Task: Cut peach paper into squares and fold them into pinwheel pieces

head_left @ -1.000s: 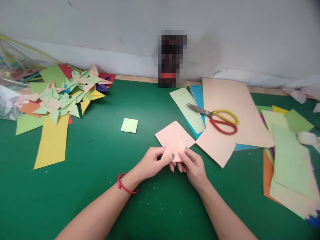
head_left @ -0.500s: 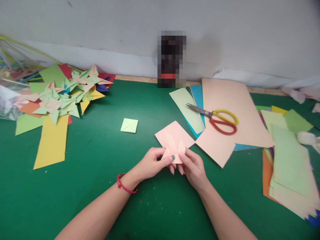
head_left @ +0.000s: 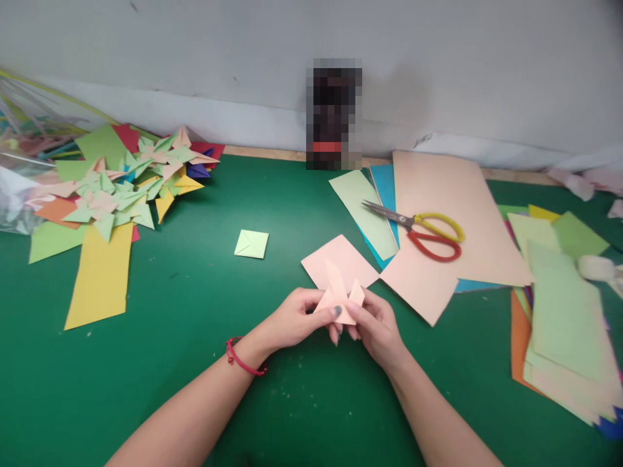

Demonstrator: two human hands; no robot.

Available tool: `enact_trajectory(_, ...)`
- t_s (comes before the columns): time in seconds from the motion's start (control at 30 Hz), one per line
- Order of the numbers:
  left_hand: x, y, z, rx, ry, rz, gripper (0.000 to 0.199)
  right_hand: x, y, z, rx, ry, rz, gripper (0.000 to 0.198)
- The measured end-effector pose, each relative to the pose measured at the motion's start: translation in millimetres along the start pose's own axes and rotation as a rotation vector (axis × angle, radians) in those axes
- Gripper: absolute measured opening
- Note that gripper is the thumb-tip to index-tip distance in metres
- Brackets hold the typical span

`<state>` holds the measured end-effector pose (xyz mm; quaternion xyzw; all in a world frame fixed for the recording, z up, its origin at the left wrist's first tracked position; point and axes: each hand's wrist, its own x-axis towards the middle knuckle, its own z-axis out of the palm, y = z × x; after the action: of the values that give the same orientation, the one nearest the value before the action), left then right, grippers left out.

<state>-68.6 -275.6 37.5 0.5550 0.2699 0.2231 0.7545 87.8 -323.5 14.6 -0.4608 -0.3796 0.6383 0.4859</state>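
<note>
Between my two hands is a piece of folded pink paper [head_left: 335, 299], with two flaps standing up from it. My left hand [head_left: 302, 319] pinches its left side, thumb on top and fingers underneath. On the right side, my right hand [head_left: 380, 322] grips it with the thumb pressed near the lower middle. Just behind the folded piece lies a flat pink paper square [head_left: 341, 256], partly covered by it. A small folded green paper square [head_left: 252, 244] rests on the table, up and to the left of my left hand.
Scissors [head_left: 413, 224] with yellow and red handles lie on large pink sheets [head_left: 452, 188] at the right. Folded paper stars [head_left: 117, 188] are heaped at the left by a plastic bag [head_left: 19, 191]. Green sheets [head_left: 567, 318] are stacked far right. A pixelated object [head_left: 334, 117] stands against the wall.
The folded pink paper has tilted slightly in my hands, and its upright flaps stand out more. Both hands keep their hold in nearly the same place.
</note>
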Motion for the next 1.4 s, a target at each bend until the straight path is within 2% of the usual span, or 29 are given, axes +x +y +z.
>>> enact_trajectory(0.2,-0.6,-1.6,-1.2,-0.024,0.013,-0.05,0.033,-0.1,-5.6,-0.6,0.077,-0.044,0.104,0.022)
enact_trajectory(0.37,-1.4,-3.4,-2.2,-0.069,-0.008,-0.069,0.03,-1.0,-6.1,-0.1,0.148,-0.086,0.107,0.02)
enact_trajectory(0.7,-0.6,-3.8,-2.1,-0.096,-0.009,-0.086,0.032,-1.4,-4.2,2.4,0.164,-0.007,0.122,0.035)
enact_trajectory(1.07,-0.7,-5.0,-1.9,-0.051,0.013,-0.064,0.032,-1.3,1.4,-0.2,0.082,0.039,0.099,0.037)
enact_trajectory(1.2,-1.7,-4.1,-0.5,0.067,0.07,-0.011,0.032,-1.1,-0.9,3.4,0.047,0.113,0.059,0.037)
enact_trajectory(1.4,-3.1,-3.2,0.6,0.257,0.229,0.092,0.033,0.7,-1.1,4.8,-0.021,0.179,-0.032,0.038)
